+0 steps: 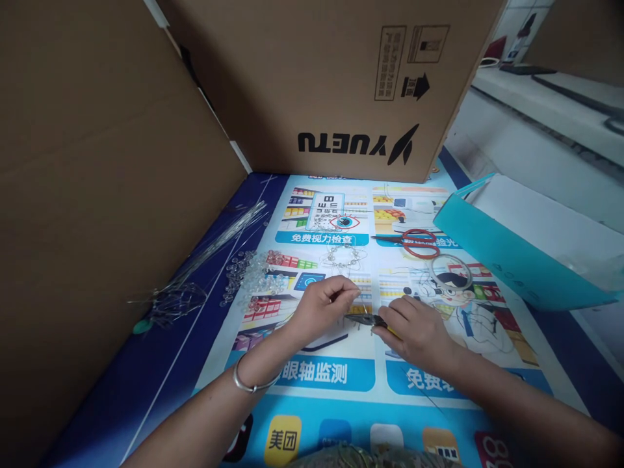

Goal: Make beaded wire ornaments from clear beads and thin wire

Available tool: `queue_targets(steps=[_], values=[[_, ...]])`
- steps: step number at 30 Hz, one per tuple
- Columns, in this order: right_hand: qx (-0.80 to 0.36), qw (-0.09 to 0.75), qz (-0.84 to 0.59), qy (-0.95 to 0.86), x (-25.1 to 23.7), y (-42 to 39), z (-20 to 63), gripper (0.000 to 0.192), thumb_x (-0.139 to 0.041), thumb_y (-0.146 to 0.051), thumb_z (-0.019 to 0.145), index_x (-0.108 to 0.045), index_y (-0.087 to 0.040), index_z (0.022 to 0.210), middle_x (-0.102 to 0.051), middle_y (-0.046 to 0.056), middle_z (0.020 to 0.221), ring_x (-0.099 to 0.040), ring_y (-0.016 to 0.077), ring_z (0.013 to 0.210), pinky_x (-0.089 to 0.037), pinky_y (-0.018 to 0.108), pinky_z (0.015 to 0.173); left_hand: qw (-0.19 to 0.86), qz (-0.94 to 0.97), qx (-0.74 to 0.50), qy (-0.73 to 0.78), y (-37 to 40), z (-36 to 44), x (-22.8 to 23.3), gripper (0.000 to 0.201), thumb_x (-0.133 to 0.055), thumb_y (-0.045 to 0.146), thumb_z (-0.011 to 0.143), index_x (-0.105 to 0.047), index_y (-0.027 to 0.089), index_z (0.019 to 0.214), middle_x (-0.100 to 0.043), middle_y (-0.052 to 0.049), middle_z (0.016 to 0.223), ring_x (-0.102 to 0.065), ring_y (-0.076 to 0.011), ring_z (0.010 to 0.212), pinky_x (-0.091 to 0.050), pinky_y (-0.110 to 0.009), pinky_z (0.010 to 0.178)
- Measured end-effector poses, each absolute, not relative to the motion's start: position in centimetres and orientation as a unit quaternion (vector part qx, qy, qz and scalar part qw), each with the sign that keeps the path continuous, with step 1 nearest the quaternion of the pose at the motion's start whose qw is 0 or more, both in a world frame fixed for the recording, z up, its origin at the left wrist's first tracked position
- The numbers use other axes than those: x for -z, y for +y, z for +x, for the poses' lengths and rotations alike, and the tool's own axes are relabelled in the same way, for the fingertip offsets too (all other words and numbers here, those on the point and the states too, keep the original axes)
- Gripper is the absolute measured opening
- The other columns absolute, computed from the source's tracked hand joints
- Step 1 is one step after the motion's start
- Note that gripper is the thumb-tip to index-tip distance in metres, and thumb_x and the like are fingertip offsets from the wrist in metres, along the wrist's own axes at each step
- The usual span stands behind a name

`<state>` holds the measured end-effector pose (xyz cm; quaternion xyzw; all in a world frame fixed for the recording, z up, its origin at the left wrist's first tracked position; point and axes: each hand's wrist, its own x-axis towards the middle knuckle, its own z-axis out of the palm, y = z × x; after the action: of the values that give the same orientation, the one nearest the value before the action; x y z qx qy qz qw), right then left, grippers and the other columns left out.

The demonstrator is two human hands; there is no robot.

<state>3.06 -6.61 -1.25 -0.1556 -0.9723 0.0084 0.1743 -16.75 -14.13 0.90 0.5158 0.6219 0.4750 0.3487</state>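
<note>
My left hand (324, 304) is closed in a pinch on a thin wire (363, 301), whose end runs down toward the pliers. In my right hand (414, 330) are small pointed-nose pliers (361, 319) with dark jaws and a yellow handle, the tips pointing left below my left fingertips. Whether the jaws grip the wire is too small to tell. Just beyond my hands lies a ring of clear beads on wire (343, 256). Many loose clear beads (260, 278) are spread to the left of my left hand.
Red-handled scissors (420, 244) and a pale round coil (451, 272) lie beyond my right hand. A teal box (507, 260) stands at right. Long thin wires (227, 235) and a tangled wire bunch (178, 303) lie at left. Cardboard panels (312, 84) wall the back and left.
</note>
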Motion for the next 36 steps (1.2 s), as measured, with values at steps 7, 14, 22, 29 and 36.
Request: queue_targets(steps=[7,14,22,29,36], values=[[-0.011,0.203,-0.181,-0.962,1.3,-6.3,3.1,0.022,-0.049,-0.036,0.084,-0.059,-0.016,0.087,-0.056,0.006,0.079,-0.048,0.0169,0.075,-0.035,0.028,0.065,0.547,0.364,-0.549,0.517,-13.9,-16.9,-0.9,0.024,-0.056,0.036,0.078,-0.061,0.014,0.087,-0.06,-0.002,0.066,-0.051,-0.0088,0.05,-0.041,-0.022,0.052],[0.019,0.188,-0.177,-0.966,1.2,-6.1,3.1,0.023,-0.049,-0.037,0.084,-0.06,-0.017,0.087,-0.055,0.006,0.074,-0.046,0.0172,0.074,-0.033,0.029,0.066,0.524,0.381,-0.526,0.551,-13.8,-16.9,-0.3,0.022,-0.059,0.035,0.076,-0.059,0.014,0.071,-0.058,0.0,0.062,-0.048,-0.0065,0.046,-0.038,-0.019,0.048],[0.043,0.201,-0.17,-0.964,1.4,-5.9,3.1,0.023,-0.05,-0.038,0.083,-0.06,-0.017,0.088,-0.054,0.006,0.075,-0.044,0.0182,0.074,-0.031,0.03,0.066,0.515,0.401,-0.51,0.561,-13.8,-17.0,-0.1,0.022,-0.056,0.033,0.078,-0.056,0.014,0.068,-0.054,0.002,0.059,-0.045,-0.0057,0.044,-0.035,-0.019,0.045],[0.047,0.202,-0.163,-0.964,1.2,-5.8,3.1,0.024,-0.05,-0.038,0.083,-0.06,-0.016,0.086,-0.054,0.007,0.075,-0.043,0.0185,0.074,-0.031,0.031,0.066,0.51,0.417,-0.495,0.567,-13.9,-17.0,-0.1,0.023,-0.055,0.034,0.078,-0.053,0.015,0.066,-0.05,0.003,0.057,-0.043,-0.0056,0.044,-0.034,-0.019,0.046],[0.043,0.187,-0.168,-0.967,1.2,-5.9,3.2,0.024,-0.048,-0.038,0.083,-0.06,-0.017,0.087,-0.054,0.006,0.075,-0.044,0.0187,0.075,-0.031,0.031,0.066,0.488,0.434,-0.482,0.584,-13.9,-16.8,0.1,0.023,-0.053,0.034,0.08,-0.052,0.015,0.068,-0.047,0.004,0.052,-0.04,-0.0058,0.044,-0.033,-0.018,0.046]])
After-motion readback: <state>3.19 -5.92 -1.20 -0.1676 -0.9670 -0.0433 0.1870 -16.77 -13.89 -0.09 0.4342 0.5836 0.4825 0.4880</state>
